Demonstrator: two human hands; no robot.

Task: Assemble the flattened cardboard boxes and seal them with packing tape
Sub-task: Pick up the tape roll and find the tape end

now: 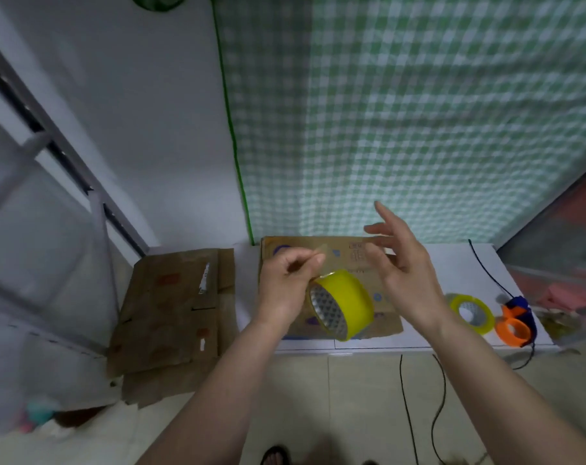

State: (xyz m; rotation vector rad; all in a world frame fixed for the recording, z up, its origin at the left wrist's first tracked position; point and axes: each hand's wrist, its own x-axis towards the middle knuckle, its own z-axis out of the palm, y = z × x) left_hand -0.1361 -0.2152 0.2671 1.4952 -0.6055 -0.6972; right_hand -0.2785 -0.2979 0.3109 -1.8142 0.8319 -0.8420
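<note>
Your left hand (286, 283) is pinching the loose end of a clear strip of tape (318, 251) between thumb and fingertips, and the yellow tape roll (347, 302) is hanging just under that grip — a glossy, wide ring with a silvery patterned core. Your right hand (404, 263) is hovering beside it with fingers spread and straight, holding nothing; whether it is touching the strip is unclear. Under both hands a flattened cardboard box (358, 263) with purple print is lying on the white bench (452, 273), its matte brown surface creased. A stack of flat cardboard (174, 310) is leaning on the tiled floor to the left. On the bench to the right, a second yellow roll (471, 312) is sitting just beside an orange-and-blue tape dispenser (516, 322) — near a thin black cord (486, 266).
</note>
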